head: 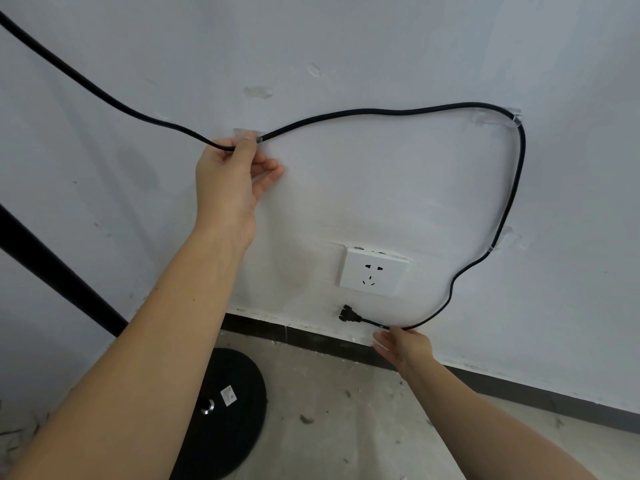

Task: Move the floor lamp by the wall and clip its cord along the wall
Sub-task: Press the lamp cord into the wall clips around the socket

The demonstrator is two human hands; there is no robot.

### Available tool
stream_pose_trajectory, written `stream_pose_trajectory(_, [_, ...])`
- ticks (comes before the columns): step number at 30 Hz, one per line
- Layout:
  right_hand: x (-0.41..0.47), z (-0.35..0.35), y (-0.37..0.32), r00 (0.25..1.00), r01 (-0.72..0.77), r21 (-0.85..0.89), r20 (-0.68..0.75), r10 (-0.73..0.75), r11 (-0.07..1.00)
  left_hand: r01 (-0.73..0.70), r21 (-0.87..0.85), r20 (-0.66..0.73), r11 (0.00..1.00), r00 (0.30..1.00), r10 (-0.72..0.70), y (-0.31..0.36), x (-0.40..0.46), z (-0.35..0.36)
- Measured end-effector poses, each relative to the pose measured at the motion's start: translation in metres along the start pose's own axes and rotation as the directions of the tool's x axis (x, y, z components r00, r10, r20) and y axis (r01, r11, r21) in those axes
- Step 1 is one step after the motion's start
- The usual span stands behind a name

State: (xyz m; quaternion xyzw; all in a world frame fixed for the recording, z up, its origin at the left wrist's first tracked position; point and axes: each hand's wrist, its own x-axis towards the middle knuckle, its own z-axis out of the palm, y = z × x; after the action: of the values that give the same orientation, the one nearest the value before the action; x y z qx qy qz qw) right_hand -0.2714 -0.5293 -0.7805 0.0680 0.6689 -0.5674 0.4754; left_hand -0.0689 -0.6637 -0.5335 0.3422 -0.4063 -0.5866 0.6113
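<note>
The lamp's black cord (381, 111) runs along the white wall (381, 46) in a wide loop. My left hand (227, 181) pinches the cord at a clear clip (246, 133) on the wall. Two more clear clips hold it: one at the upper right (512, 116), one lower on the right (496, 244). My right hand (403, 346) holds the cord near its end, just behind the black plug (348, 314). The plug hangs unplugged below the white wall socket (374, 271). The lamp's black pole (52, 265) and round base (228, 410) stand at the lower left.
A dark skirting strip (519, 386) runs along the foot of the wall. The concrete floor (346, 427) is dusty with scattered debris. Scuffs and patched spots mark the wall above the cord.
</note>
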Motion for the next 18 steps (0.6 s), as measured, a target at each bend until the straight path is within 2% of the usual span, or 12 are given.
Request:
stream_pose_trajectory(12, [-0.005, 0.0005, -0.0036, 0.997, -0.034, 0.047, 0.074, 0.03, 0.998, 0.02, -0.025, 0.01, 0.999, 1.0, -0.019, 0.0008, 0.0009, -0.0012])
stream_pose_trajectory(18, [-0.0047, 0.0015, -0.005, 1.0, 0.0, 0.042, 0.015, 0.0, 0.999, 0.025, -0.023, 0.009, 0.999, 1.0, -0.025, 0.0008, 0.0, -0.0011])
